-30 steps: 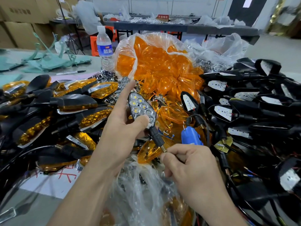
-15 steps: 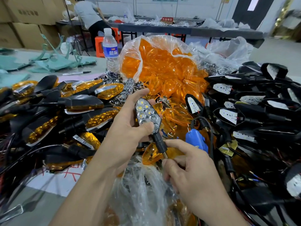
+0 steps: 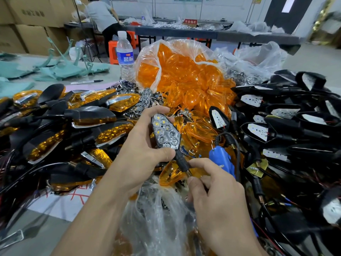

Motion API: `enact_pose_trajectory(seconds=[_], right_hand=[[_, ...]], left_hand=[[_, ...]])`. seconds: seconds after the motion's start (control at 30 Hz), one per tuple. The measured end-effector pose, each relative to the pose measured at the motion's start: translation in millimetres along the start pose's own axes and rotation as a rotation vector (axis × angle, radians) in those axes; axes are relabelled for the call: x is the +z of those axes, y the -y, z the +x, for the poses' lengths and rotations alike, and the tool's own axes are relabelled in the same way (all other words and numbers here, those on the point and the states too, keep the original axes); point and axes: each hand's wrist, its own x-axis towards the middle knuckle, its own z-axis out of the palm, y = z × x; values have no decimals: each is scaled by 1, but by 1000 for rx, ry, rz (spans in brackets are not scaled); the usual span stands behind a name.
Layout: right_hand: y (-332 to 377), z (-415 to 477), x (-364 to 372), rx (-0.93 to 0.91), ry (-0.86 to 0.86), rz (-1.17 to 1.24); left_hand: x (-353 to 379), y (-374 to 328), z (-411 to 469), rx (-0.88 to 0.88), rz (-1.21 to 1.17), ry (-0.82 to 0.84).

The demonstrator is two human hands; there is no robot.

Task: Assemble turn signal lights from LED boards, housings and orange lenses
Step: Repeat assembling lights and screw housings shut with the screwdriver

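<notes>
Light (image 3: 166, 132) held up at centre, no lens on, reflector cells facing the camera. Left hand (image 3: 142, 152) grips it: thumb across the base, fingers curled behind, forefinger hooked over the tip. Right hand (image 3: 217, 196) pinches the lower end of the stem (image 3: 181, 161) between thumb and forefinger.

Around: finished lights (image 3: 88, 117) heaped left; black housings (image 3: 276, 130) with white boards heaped right. Open bag of orange lenses (image 3: 184, 74) behind, loose ones spilling under the hands. Chrome reflectors (image 3: 140, 100) between bag and left heap. Blue tool (image 3: 221, 161) with black cable just beside right hand. Clear bag (image 3: 156, 215) crumpled below, between the forearms. Bottle (image 3: 125, 56) and pen (image 3: 86, 82) further back left.

Since a second ago: left forefinger, then straight up beside the light, now bent over its tip. Right pinch unchanged.
</notes>
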Motion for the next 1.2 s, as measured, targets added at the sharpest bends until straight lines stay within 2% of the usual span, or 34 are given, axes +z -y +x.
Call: enact_pose_trajectory(seconds=[0.2,0.37,0.43,0.53,0.67,0.8,1.03,1.2], right_hand=[[-4,-1,1,-56,-35,55],[-4,4,-1,-14,111,44],[-3,7,-3,-30,113,65],[-3,9,-7,-57,67,132],[-1,10,-8,47,191,338],[2,9,-9,50,173,427],[7,7,-6,60,66,382],[12,6,-7,66,25,388]], left_hand=[[3,-1,0,11,-16,26],[4,-4,-2,-8,8,47],[5,-5,-3,-2,0,62],[9,-7,-5,-17,5,116],[8,-10,-5,-25,48,171],[11,-11,-7,20,215,107],[14,-11,-12,108,416,-32],[15,-10,-12,100,381,-59]])
